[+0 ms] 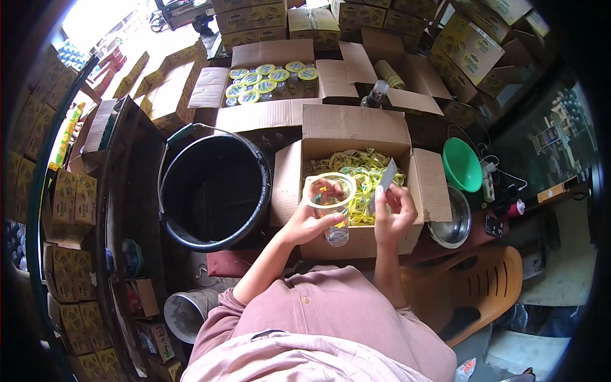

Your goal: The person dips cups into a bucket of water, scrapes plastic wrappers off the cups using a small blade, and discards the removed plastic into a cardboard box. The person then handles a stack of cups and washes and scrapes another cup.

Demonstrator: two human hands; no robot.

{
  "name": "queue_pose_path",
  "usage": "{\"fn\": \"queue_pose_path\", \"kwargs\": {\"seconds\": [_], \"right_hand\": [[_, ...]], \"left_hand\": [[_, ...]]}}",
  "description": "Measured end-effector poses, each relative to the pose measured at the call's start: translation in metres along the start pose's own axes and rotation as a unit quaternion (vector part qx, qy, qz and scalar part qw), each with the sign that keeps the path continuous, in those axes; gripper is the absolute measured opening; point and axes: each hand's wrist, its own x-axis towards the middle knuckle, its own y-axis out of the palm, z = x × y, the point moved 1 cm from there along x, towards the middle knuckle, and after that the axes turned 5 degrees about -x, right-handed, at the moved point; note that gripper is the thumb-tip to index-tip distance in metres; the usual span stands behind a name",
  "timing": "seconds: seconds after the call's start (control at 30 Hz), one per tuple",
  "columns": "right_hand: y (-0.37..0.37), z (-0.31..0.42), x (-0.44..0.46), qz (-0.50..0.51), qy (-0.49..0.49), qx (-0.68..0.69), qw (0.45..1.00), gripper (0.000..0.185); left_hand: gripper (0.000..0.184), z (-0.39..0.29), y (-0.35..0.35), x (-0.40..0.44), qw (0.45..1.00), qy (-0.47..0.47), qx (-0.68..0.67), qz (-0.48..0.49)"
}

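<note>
My left hand [309, 224] is wrapped around a clear plastic cup [338, 236] with a yellow rim, its mouth tilted up toward me. Raised just right of the cup, my right hand [396, 216] pinches a flat grey blade [389, 173] between thumb and fingers, its tip pointing up. The blade and cup are apart. Below both hands, an open cardboard box [353, 121] holds a heap of yellow plastic strips [363, 162] and scraps.
A large black bucket [167, 207] stands left of the box. To the right are a green basin [462, 164], a metal bowl [466, 216] and a brown plastic chair [490, 286]. Behind, another open carton [254, 114] holds several yellow-lidded cups [268, 69]. A dark bottle [377, 93] stands nearby.
</note>
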Motion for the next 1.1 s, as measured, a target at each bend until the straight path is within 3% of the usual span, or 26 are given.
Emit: {"fn": "queue_pose_path", "kwargs": {"seconds": [0.03,0.07,0.17,0.27,0.3,0.4,0.43,0.57,0.97,1.1], "right_hand": [[0.000,-0.007,0.007,0.076,0.045,-0.025,0.996,0.026],[-0.003,-0.010,0.009,0.169,0.089,-0.083,0.978,0.053],[-0.008,-0.023,0.006,0.294,0.136,-0.246,0.914,0.077],[-0.008,-0.023,0.004,0.255,0.081,-0.214,0.939,0.073],[-0.007,-0.016,0.004,0.203,0.088,-0.174,0.960,0.058],[-0.009,0.006,0.007,0.106,-0.014,-0.115,0.988,0.041],[-0.009,0.010,0.005,0.089,-0.045,-0.103,0.990,0.027],[-0.002,0.033,-0.014,0.055,-0.103,-0.059,0.991,0.024],[0.006,0.042,-0.024,0.046,-0.152,-0.092,0.983,0.020],[0.007,0.040,-0.019,0.025,-0.169,-0.122,0.978,0.023]], "left_hand": [[0.061,0.001,-0.002,0.000,1.000,0.008,-0.002,0.009],[0.060,0.001,-0.003,0.001,1.000,0.018,-0.004,0.018],[0.061,-0.009,0.003,0.002,1.000,0.005,0.026,-0.002],[0.062,-0.009,-0.002,0.005,0.994,0.037,0.102,0.016],[0.062,-0.010,-0.001,0.004,0.994,0.036,0.099,0.007],[0.064,-0.013,0.004,0.005,0.994,0.038,0.098,-0.008],[0.064,-0.013,0.004,0.005,0.994,0.041,0.104,-0.007],[0.067,-0.006,-0.003,0.006,0.980,0.070,0.185,0.006],[0.066,-0.008,0.007,0.001,0.992,0.020,0.126,-0.002],[0.050,-0.001,-0.002,-0.002,0.957,0.040,0.288,0.009]]}}
